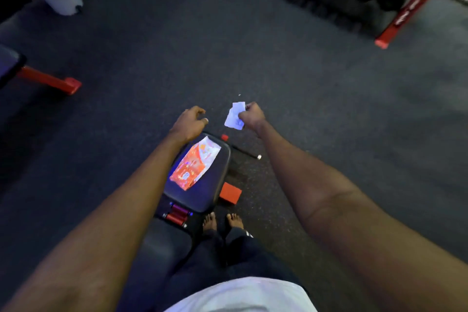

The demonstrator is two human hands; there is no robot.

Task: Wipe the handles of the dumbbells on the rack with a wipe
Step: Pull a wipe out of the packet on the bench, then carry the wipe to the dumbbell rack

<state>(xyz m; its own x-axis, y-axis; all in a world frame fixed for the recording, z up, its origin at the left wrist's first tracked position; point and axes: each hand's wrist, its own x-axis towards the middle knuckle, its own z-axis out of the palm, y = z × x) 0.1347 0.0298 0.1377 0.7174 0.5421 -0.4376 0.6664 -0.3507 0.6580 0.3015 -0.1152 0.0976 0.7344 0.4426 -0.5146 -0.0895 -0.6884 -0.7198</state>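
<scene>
Dark gym floor (316, 78) lies below; I see the right hand (252, 116) pinching a white wipe (235, 116), the left hand (188, 123) loosely curled, empty.

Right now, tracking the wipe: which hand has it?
The right hand pinches the white wipe; the left hand, loosely curled, holds nothing.
</scene>
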